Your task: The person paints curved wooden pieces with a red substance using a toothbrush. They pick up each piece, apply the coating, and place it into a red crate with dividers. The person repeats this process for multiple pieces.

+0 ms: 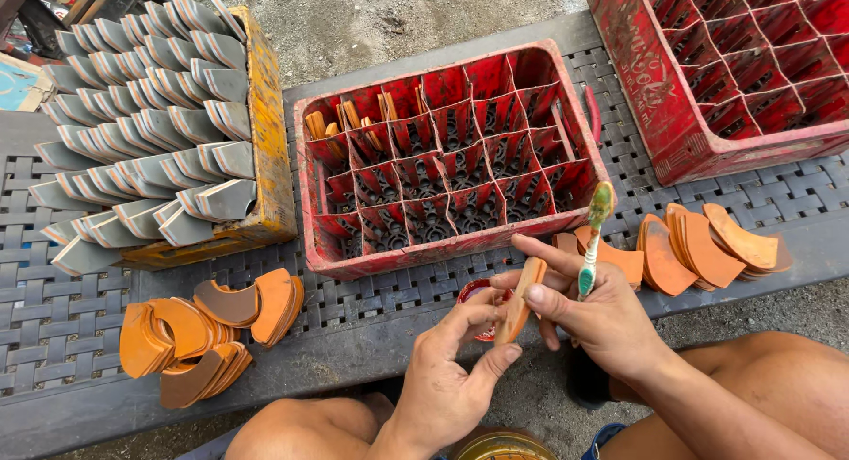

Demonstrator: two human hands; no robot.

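My left hand point(451, 371) and my right hand point(588, 314) together pinch a curved orange piece point(520, 299), held on edge above the bench's front edge. A green and white toothbrush point(594, 239) stands upright in my right hand, bristles up. Under the piece sits a small red lid or dish point(473, 294), partly hidden by my fingers. A red compartment crate point(451, 155) lies just beyond my hands; a few orange pieces stand in its far left cells.
Orange pieces are stacked at the right point(707, 248) and piled at the left point(208, 332) on the grey woven bench point(53, 318). A yellow crate point(265, 133) holds several rows of grey pieces. A second red crate point(716, 71) stands far right. A gold tin point(504, 447) sits between my knees.
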